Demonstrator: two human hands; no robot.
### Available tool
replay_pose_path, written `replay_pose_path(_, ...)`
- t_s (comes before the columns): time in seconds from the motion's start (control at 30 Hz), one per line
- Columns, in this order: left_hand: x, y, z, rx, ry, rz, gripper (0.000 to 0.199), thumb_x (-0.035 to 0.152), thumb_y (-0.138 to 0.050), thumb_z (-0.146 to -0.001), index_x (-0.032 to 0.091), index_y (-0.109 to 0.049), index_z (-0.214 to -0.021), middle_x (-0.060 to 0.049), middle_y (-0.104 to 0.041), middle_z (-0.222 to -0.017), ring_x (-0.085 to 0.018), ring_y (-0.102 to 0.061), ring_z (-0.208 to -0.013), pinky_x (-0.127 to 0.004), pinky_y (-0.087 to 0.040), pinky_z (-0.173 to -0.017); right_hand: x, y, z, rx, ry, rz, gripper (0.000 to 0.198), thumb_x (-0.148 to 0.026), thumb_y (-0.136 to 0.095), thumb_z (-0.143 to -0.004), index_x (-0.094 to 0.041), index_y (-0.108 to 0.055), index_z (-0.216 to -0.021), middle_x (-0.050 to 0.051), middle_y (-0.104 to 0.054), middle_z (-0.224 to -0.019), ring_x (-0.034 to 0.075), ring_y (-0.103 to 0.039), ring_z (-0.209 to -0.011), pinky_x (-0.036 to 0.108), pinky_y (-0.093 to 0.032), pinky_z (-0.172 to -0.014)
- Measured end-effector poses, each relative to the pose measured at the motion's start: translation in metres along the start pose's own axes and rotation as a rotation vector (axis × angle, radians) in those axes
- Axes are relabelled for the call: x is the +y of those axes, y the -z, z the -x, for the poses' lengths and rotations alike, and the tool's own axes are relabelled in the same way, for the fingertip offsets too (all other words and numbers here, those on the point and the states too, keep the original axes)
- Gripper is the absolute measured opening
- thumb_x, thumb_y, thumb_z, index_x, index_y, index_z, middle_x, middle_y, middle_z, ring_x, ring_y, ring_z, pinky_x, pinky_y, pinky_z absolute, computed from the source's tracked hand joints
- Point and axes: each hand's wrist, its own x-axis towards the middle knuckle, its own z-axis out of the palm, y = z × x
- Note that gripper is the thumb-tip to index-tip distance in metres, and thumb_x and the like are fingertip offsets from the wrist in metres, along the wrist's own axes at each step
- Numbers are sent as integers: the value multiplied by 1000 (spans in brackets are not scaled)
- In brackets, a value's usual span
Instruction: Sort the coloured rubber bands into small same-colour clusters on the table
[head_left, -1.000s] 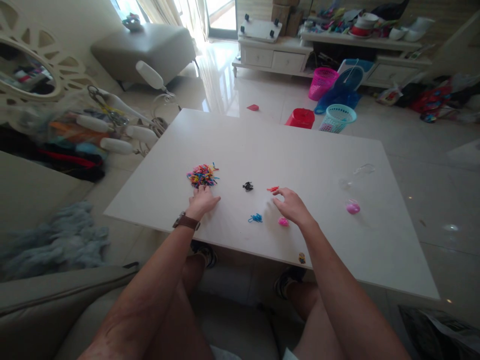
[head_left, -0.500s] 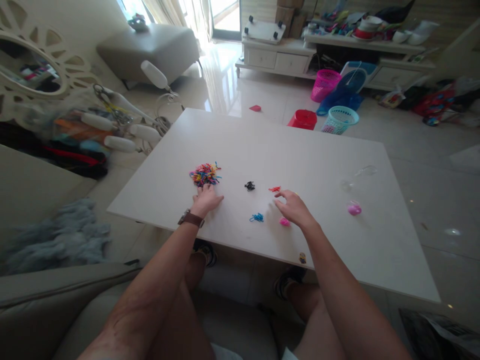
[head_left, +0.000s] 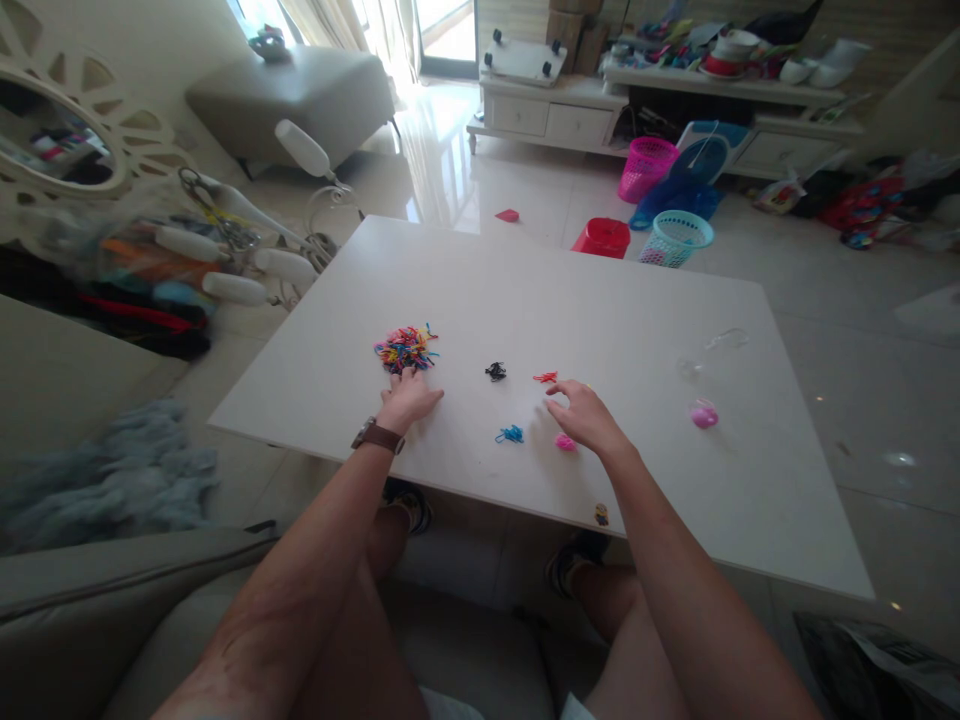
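Observation:
A mixed heap of small, thin coloured bands (head_left: pixel 406 348) lies on the left part of the white table. My left hand (head_left: pixel 409 399) rests at its near edge, fingers spread and fingertips touching the bands. Sorted by colour, smaller clusters lie to the right: black bands (head_left: pixel 495 372), red bands (head_left: pixel 546 378), blue bands (head_left: pixel 511 434) and pink bands (head_left: pixel 565 442). Over the table just by the red cluster is my right hand (head_left: pixel 583 413), its thumb and index finger apart with nothing visible between them. Something yellow shows partly behind that hand.
On the right of the white table (head_left: pixel 645 330) are a pink round object (head_left: pixel 704 415) and clear plastic pieces (head_left: pixel 690 369). A small yellow-and-blue figure (head_left: pixel 601 515) lies at the near edge. Beyond the far edge stand a red bucket (head_left: pixel 604 238) and a light-blue basket (head_left: pixel 677 238).
The whole view has shifted slightly. Both hands keep nearly the same places beside the heap and the red bands, and the clusters look unchanged.

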Motion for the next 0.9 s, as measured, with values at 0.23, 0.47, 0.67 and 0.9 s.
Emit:
replay_pose_path(0.23, -4, -3, -6, 75, -5, 28, 65, 48, -50, -87, 13, -53, -141, -22, -39, -156, -41, -35, -144, -58, -38, -112, 1, 0, 1, -9, 0, 9, 24, -21, -58, -89, -17, -73, -107, 11, -71, -123, 27, -63, -118, 41, -45, -108)
replay_pose_path(0.47, -3, -2, -17, 199, -76, 79, 50, 44, -52, -87, 5, -69, -113, -24, -54, -136, -35, -56, -122, -43, -47, -107, -2, 0, 1, -21, -1, 15, 24, -21, -58, -89, -17, -73, -107, 11, -71, -122, 26, -63, -117, 40, -45, -108)
replay_pose_path(0.67, -6, 2, -22, 234, -150, 89, 40, 37, -52, -86, 5, -73, -98, -19, -66, -107, -28, -60, -110, -33, -47, -105, -1, -1, 1, -22, 6, -1, 23, -21, -57, -89, -18, -73, -106, 11, -72, -120, 27, -64, -116, 41, -45, -108)
replay_pose_path(0.9, -8, 2, -20, 216, -185, 117, 36, 36, -52, -85, 12, -77, -99, -16, -72, -105, -29, -64, -104, -35, -51, -94, -2, 0, 2, -20, 7, -14, 20, -22, -58, -88, -20, -73, -103, 10, -72, -119, 25, -64, -116, 40, -46, -106)
